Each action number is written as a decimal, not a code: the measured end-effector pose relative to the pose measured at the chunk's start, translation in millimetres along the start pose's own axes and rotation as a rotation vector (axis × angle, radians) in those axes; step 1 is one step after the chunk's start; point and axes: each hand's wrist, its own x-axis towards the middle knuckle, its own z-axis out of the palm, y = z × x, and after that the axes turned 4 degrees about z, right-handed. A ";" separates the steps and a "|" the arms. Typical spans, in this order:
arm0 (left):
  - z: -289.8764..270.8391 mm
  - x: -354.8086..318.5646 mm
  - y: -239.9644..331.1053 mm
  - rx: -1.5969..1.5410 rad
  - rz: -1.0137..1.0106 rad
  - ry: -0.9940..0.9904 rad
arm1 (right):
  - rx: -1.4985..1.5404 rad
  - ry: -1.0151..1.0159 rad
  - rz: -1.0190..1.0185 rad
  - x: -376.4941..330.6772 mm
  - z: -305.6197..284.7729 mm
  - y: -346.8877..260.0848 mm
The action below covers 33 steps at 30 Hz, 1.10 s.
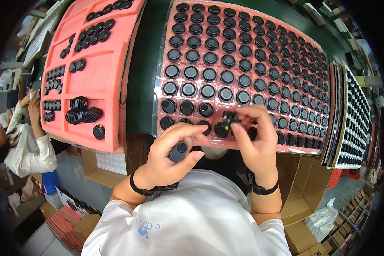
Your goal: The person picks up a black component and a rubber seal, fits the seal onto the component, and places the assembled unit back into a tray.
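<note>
My left hand (pixel 162 158) is curled around a black cylinder with a rounded end (pixel 178 152), perhaps a tool handle, which rests in the palm. Its thumb and forefinger stand apart at the front edge of a pink tray (pixel 220 103) covered in clear plastic. Rows of round black caps with grey centres (pixel 208 74) fill this tray. Over its near rows, my right hand (pixel 260 143) pinches a small black part (pixel 230 117) between thumb and fingers. Just below that part sits a black cap (pixel 221 130) with a yellow-green spot. My fingers partly cover the nearest row.
At the left lies a pink foam tray (pixel 96 77) with compartments holding groups of black parts. A white tray of black parts (pixel 355 115) stands at the right. Cardboard boxes (pixel 301 192) are below the table edge. A co-worker in a white sleeve (pixel 34 155) works at far left.
</note>
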 end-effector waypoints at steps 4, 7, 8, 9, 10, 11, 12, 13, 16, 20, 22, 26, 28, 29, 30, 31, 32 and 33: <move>-1.2 -0.7 -3.7 0.078 0.052 -0.043 | -0.374 0.106 0.014 6.9 -1.6 7.8; 1.1 0.8 -2.2 0.048 0.017 -0.071 | -0.587 0.084 -0.140 11.5 2.1 9.0; 1.5 0.7 -2.5 0.048 0.016 -0.070 | -0.587 0.083 -0.140 12.3 3.6 8.8; 1.7 1.1 -2.4 0.051 0.024 -0.076 | -0.625 0.081 -0.147 13.2 5.1 7.9; 1.8 1.4 -2.3 0.054 0.033 -0.082 | -0.663 0.079 -0.154 13.9 6.6 6.9; 1.8 1.6 -2.2 0.057 0.041 -0.087 | -0.701 0.077 -0.161 14.3 7.8 6.1; 1.9 1.7 -2.4 0.058 0.042 -0.088 | -0.701 0.078 -0.161 14.2 8.7 5.8; 2.0 1.5 -2.8 0.059 0.046 -0.092 | -0.724 0.072 -0.155 13.9 9.5 5.7; 2.1 0.3 -3.0 0.064 0.053 -0.098 | -0.769 0.059 -0.145 12.7 11.4 4.5; 3.4 -2.5 -1.6 0.011 -0.034 -0.137 | -0.741 0.083 -0.196 10.1 8.8 -10.0; 8.4 -5.1 -4.3 -0.068 -0.068 -0.116 | -0.461 -0.102 -0.315 7.0 7.4 -17.7; 8.9 -2.3 -0.4 -0.139 -0.138 -0.181 | -0.315 -0.299 -0.392 1.2 10.3 -30.4; 9.5 -0.6 0.3 -0.154 -0.164 -0.219 | -0.314 -0.352 -0.401 -0.3 10.0 -30.2; 9.8 0.1 0.4 -0.087 -0.134 -0.225 | -0.306 -0.342 -0.404 -1.0 10.0 -27.4; 10.0 0.7 0.5 -0.020 -0.103 -0.230 | -0.298 -0.333 -0.407 -1.6 9.8 -24.2; 10.2 1.1 0.6 0.046 -0.073 -0.235 | -0.289 -0.324 -0.410 -1.6 9.0 -22.4; 10.0 1.0 0.0 0.046 -0.072 -0.236 | -0.290 -0.322 -0.410 -1.2 6.7 -21.5; 9.4 0.4 -1.5 -0.030 -0.104 -0.249 | -0.313 -0.258 -0.374 -0.9 2.7 -20.0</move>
